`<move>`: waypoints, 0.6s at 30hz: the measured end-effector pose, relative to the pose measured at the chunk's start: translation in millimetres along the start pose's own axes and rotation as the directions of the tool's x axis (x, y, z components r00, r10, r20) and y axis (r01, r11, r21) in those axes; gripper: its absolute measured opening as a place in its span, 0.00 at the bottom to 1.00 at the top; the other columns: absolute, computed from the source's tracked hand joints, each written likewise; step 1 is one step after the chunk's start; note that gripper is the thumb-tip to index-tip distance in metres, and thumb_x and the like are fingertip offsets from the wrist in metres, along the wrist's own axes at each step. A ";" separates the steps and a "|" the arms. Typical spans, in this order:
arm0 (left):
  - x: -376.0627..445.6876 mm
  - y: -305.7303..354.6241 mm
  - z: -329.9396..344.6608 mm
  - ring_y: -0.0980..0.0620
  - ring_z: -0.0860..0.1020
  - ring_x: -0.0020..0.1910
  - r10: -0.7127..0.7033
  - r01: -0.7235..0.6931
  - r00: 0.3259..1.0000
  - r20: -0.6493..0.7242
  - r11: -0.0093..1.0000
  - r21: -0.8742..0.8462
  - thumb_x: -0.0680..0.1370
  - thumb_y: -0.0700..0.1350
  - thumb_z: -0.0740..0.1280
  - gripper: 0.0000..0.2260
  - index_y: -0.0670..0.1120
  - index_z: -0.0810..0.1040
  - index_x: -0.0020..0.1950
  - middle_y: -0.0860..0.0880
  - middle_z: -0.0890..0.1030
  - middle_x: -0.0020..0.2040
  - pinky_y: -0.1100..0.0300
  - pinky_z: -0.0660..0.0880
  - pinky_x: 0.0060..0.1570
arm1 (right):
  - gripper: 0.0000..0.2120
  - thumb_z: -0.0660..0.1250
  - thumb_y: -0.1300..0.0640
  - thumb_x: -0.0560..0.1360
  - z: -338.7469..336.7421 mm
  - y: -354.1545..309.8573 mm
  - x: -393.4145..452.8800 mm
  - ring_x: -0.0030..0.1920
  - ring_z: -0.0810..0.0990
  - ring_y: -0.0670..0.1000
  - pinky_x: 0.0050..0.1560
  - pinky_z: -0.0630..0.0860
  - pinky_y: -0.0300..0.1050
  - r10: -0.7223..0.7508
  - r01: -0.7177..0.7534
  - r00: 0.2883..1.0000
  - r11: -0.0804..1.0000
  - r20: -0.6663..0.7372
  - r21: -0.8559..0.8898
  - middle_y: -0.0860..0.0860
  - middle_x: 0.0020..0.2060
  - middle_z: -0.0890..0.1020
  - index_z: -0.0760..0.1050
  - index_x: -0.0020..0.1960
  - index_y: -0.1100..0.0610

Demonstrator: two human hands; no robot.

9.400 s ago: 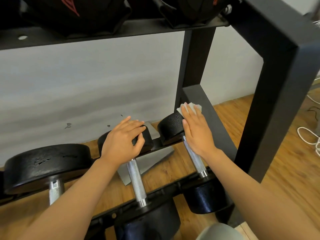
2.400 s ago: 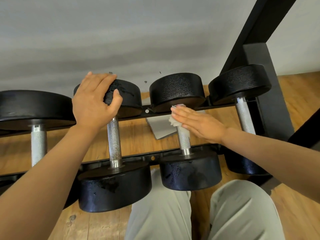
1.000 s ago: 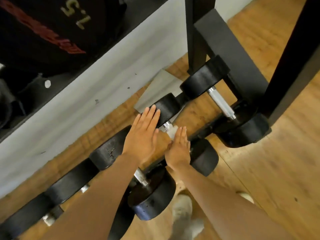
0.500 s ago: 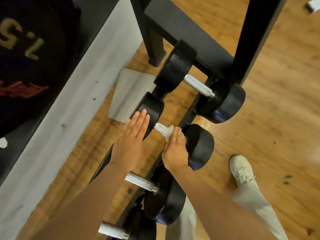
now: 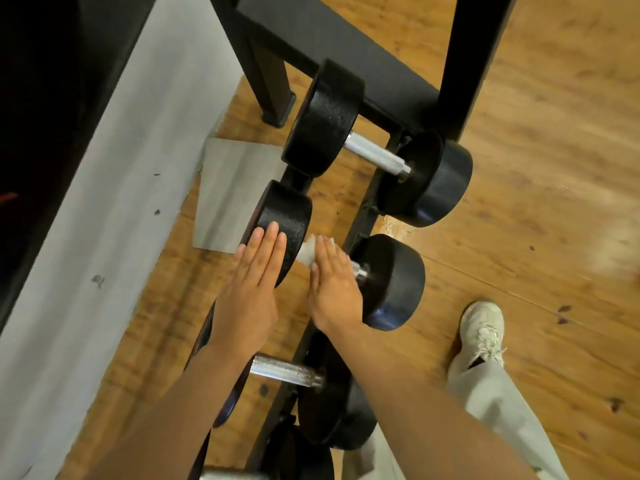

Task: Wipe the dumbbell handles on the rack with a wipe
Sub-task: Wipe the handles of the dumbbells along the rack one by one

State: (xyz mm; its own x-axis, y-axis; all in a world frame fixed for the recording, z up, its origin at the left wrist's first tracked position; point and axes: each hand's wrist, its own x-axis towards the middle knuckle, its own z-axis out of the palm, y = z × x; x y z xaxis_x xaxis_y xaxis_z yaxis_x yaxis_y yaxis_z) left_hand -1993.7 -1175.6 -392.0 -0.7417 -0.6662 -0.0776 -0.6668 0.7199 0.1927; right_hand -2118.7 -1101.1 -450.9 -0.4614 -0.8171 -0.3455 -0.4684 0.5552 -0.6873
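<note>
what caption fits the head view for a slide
Right hand presses a wipe on a dumbbell handle; left hand steadies the weight.

Seen from above: left hand (image 5: 250,289) flat, fingers straight, on the far black head of the middle dumbbell (image 5: 332,258) on the rack (image 5: 360,216), right hand (image 5: 334,285) pressing a white wipe (image 5: 306,252) onto its handle, bare-handled dumbbells on either side, white shoe (image 5: 481,334) on wooden floor (image 5: 554,168).

No text or label readable — none anywhere.
</note>
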 end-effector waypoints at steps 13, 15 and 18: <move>-0.1 0.2 1.1 0.48 0.45 0.80 0.017 -0.017 1.000 -0.004 1.000 0.008 0.71 0.28 0.66 0.42 0.41 0.48 0.80 0.44 0.50 0.81 0.52 0.43 0.78 | 0.21 0.53 0.59 0.83 -3.2 -9.7 13.9 0.73 0.64 0.55 0.75 0.59 0.50 -0.035 0.029 0.996 0.997 0.079 0.077 0.56 0.72 0.69 0.63 0.75 0.58; -0.7 0.4 0.5 0.48 0.45 0.80 0.009 -0.009 1.000 0.002 1.000 0.000 0.71 0.28 0.67 0.43 0.41 0.48 0.80 0.45 0.50 0.81 0.53 0.43 0.78 | 0.23 0.52 0.58 0.84 -8.9 9.0 3.4 0.76 0.59 0.55 0.76 0.56 0.48 0.151 -0.149 0.986 0.988 0.076 -0.032 0.57 0.76 0.63 0.56 0.78 0.58; 0.0 1.0 1.7 0.48 0.45 0.80 0.011 -0.011 1.000 -0.001 1.000 -0.007 0.71 0.27 0.67 0.43 0.41 0.49 0.80 0.45 0.50 0.81 0.54 0.42 0.78 | 0.23 0.47 0.56 0.85 -9.4 11.6 8.5 0.77 0.54 0.56 0.77 0.47 0.48 0.326 -0.312 0.941 0.939 0.087 -0.143 0.57 0.77 0.58 0.53 0.78 0.62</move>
State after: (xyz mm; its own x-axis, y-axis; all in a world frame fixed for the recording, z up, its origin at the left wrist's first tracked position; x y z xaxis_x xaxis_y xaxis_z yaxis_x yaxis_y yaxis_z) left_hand -1994.5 -1174.5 -393.5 -0.7487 -0.6587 -0.0746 -0.6584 0.7256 0.2001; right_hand -2135.1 -1100.1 -455.7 -0.5211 -0.6021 -0.6049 -0.4036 0.7984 -0.4469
